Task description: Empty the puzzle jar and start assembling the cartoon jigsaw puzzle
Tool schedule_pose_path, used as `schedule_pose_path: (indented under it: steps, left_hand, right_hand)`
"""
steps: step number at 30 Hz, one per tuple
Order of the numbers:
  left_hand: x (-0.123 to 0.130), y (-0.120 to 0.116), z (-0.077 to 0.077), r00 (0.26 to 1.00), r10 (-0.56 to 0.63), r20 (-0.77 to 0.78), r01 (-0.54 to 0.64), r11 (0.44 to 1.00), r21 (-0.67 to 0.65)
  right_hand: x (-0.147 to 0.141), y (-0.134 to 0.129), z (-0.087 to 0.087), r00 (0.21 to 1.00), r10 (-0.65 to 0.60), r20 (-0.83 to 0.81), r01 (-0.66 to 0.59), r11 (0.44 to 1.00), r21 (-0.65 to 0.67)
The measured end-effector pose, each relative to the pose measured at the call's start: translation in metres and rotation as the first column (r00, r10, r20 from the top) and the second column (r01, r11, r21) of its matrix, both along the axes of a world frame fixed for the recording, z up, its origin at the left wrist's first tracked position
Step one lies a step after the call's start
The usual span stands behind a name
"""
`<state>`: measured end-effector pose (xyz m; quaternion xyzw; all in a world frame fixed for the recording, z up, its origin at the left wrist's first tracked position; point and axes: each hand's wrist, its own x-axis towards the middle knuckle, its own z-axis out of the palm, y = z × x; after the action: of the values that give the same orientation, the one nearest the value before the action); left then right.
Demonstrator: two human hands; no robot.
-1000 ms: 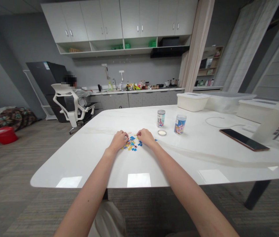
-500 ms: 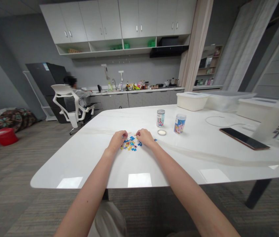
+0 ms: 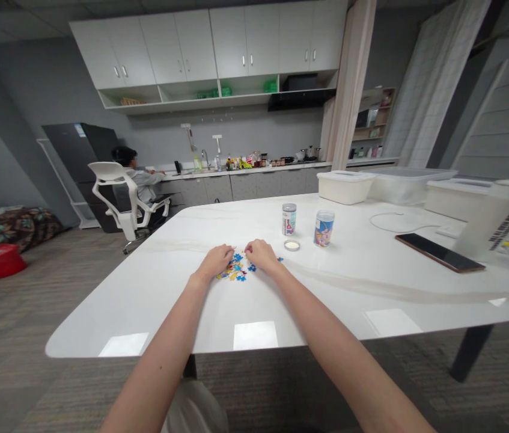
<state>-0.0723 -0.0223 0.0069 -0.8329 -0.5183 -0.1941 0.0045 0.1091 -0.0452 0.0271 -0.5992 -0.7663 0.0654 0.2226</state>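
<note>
Small jigsaw pieces (image 3: 238, 273), blue, yellow and red, lie in a loose pile on the white table (image 3: 146, 307). My left hand (image 3: 217, 260) rests at the pile's left edge, fingers closed together over something too small to make out. At the upper right of the pile, my right hand (image 3: 259, 254) has its fingers pinched, and what they hold is hidden. Right of that hand lies a round lid (image 3: 291, 245). Behind it stand a metal-topped can (image 3: 289, 219) and a blue printed can (image 3: 323, 228), both upright.
A black phone (image 3: 438, 252) lies on the right with a white cable behind it. White boxes (image 3: 344, 187) and a clear bin (image 3: 407, 185) stand at the back right. A person (image 3: 139, 180) sits on a white chair (image 3: 119, 195) beyond the table.
The camera view has shifted slightly. My left hand has moved a little over the pile's left side, with its fingers drawn in. My right hand has hardly moved.
</note>
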Motion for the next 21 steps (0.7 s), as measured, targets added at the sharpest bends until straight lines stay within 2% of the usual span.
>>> schedule_pose_path:
  steps: [7,13,21]
  left_hand:
    - [0.001,-0.006,0.006,1.0,0.024,-0.01,-0.023,0.999,0.029]
    - [0.0,-0.01,0.011,0.999,0.047,-0.013,-0.046,0.996,0.076]
    - [0.003,-0.013,0.012,0.973,0.001,0.23,-0.028,0.993,0.113]
  right_hand:
    - [0.005,0.0,0.005,0.999,-0.041,-0.01,0.041,0.999,0.004]
    - [0.007,0.005,0.002,0.999,-0.049,-0.015,0.05,0.999,0.001]
    - [0.008,0.006,0.001,0.998,-0.052,-0.023,0.052,0.999,0.011]
